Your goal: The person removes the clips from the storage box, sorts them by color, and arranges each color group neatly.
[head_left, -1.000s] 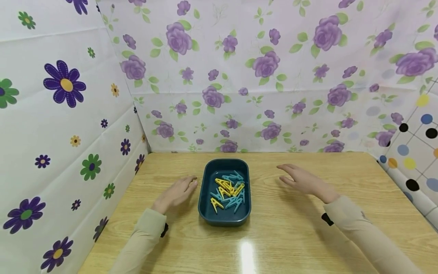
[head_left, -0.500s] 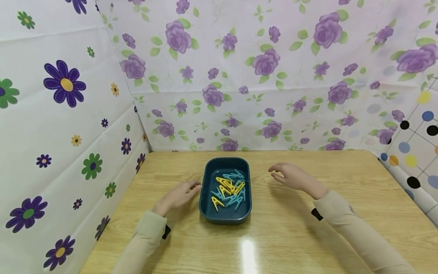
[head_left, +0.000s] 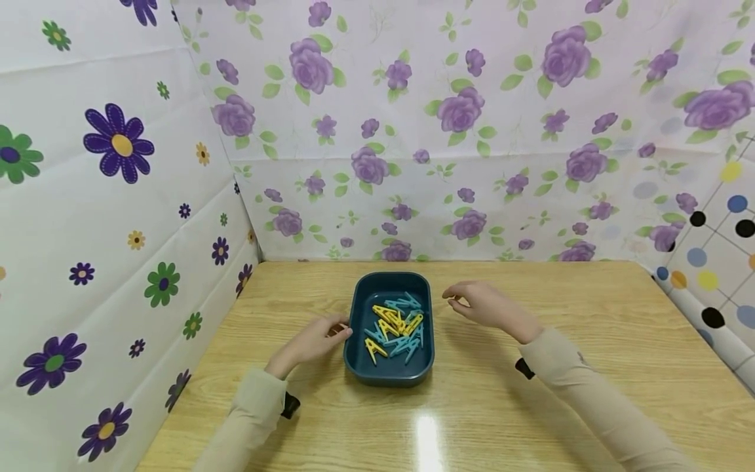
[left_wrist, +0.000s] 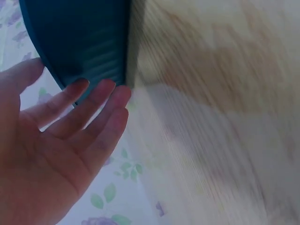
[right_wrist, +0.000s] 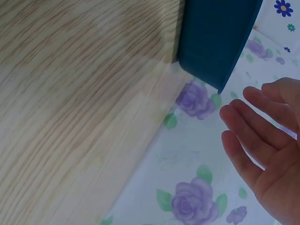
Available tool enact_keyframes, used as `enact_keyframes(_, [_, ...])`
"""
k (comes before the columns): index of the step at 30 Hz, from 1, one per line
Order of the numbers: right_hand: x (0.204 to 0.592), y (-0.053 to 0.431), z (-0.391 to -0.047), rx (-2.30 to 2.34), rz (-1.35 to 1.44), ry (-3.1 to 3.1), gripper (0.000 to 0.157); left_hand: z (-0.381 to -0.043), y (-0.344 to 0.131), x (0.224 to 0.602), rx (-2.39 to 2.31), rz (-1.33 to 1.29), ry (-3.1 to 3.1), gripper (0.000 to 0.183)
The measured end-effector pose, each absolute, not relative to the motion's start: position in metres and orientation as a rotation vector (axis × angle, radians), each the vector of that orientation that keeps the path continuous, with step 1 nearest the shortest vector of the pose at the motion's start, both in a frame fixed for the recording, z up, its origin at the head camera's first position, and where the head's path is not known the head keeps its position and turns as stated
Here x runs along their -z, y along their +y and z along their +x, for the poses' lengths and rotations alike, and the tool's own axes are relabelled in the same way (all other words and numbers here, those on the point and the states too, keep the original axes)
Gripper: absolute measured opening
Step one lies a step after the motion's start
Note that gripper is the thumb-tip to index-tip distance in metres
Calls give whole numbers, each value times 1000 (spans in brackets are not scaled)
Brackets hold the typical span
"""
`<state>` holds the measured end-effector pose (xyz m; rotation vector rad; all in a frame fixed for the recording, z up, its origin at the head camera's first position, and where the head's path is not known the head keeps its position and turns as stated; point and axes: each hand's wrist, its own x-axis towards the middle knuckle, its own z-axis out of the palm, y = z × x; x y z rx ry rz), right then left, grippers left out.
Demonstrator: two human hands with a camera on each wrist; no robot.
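A dark teal plastic bin [head_left: 388, 380] stands on the wooden table, holding yellow clothespins [head_left: 375, 349] and blue clothespins [head_left: 404, 303] in a loose pile. My left hand [head_left: 311, 342] is at the bin's left side, thumb and fingertips right at the rim. In the left wrist view its fingers [left_wrist: 101, 93] are relaxed and spread along the outer wall. My right hand [head_left: 486, 305] hovers to the right of the bin, a short gap from its wall. The right wrist view shows the right fingers [right_wrist: 243, 131] loosely bent with nothing between them.
The wooden table [head_left: 566, 295] reaches back to a curtain with purple roses [head_left: 460, 111]. A white cloth with daisies [head_left: 118, 144] hangs along the left side, a dotted cloth [head_left: 714, 262] along the right.
My left hand has moved right up to the bin's rim. My right hand has moved left toward the bin, its fingers bending a little. The bin and clothespins have stayed in place.
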<state>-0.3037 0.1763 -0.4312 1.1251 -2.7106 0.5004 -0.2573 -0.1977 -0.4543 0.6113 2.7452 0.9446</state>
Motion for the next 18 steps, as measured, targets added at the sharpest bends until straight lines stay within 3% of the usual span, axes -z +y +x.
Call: enact_keyframes(18, [435, 131, -307, -484, 1233, -2674, 17, -253, -186, 454, -1468, 173, 2424, 36])
